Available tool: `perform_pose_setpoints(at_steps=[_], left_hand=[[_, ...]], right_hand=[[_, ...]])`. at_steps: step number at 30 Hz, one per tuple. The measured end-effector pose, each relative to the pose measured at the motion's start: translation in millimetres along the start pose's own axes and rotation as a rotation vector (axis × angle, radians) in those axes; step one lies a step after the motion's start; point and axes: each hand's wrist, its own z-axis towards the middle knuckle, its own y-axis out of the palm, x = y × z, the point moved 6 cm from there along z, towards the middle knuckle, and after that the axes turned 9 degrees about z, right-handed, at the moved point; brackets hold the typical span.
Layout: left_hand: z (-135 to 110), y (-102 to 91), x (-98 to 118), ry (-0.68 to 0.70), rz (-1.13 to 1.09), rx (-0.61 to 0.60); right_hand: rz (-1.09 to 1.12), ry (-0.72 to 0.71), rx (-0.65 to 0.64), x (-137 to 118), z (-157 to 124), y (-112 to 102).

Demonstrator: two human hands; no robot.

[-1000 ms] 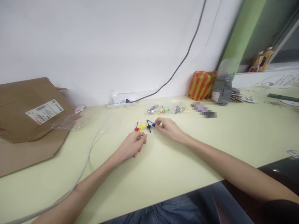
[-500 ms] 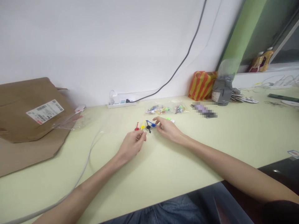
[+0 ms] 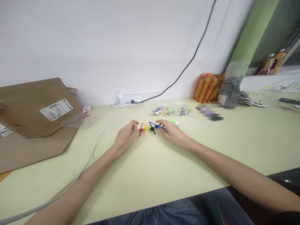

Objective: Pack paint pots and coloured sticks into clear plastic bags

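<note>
The left hand (image 3: 126, 136) has moved to the left side of the red test clip (image 3: 141, 129), and the right hand (image 3: 172, 132) has drawn back along the blue test clip (image 3: 157, 126)

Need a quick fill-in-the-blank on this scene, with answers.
Of the small plastic pieces lying in a row, the one nearest the left hand is ____.
The one second from the left hand is ____.
The right hand is nearest the ____ one.

Missing words: red; yellow; blue.
</note>
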Motion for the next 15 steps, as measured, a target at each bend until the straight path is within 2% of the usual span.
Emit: perform_pose_setpoints(at_steps=[4,10,12,15], left_hand=[[-4,4.8,12,0.083,-0.017,-0.076],[-4,7.0,15,0.118,-0.001,-0.078],[-2,1.9,20,0.164,0.021,-0.015],[-10,-22.6,39,0.309,0.074,0.249]], right_hand=[[0.007,-0.028,-0.01,0,0,1],[0.022,-0.084,0.0,-3,-2,4],[0.028,-0.089,0.015,-3,-2,3],[0.048,-0.099,0.065,-6,-3,-2]])
